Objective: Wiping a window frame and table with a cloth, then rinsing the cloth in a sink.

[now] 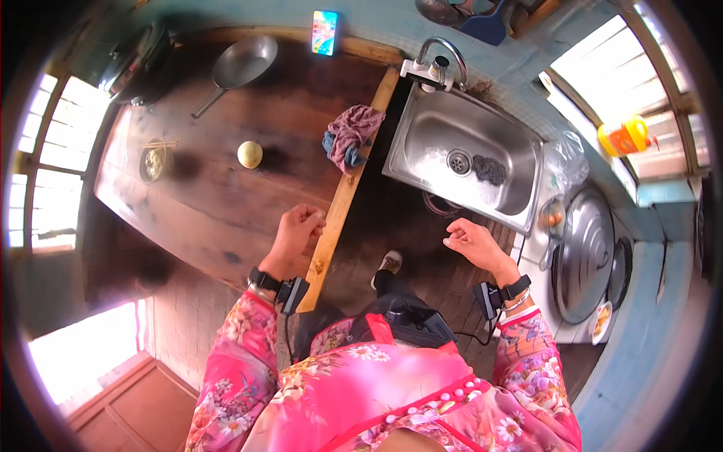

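Observation:
Over the near edge of the wooden countertop, my left hand (297,230) hangs with its fingers loosely curled and no object visible in it. My right hand (476,244) hovers above the floor in front of the steel sink (418,121), its fingers also curled around nothing visible. A pale yellow round fruit or vegetable (249,154) sits on the countertop (214,209), beyond my left hand. A crumpled mauve cloth (356,130) with a blue cloth (353,157) under it lies at the counter's edge by the sink. A dark scrubber (489,170) rests beside the drain (458,162).
On the counter stand a frying pan (244,63) and a bowl with chopsticks (152,164). A lit phone (324,33) leans against the wall. A faucet (443,48) rises behind the sink. To the right are a large metal lid (584,254), a ladle holding eggs (553,217) and a yellow bottle (624,137).

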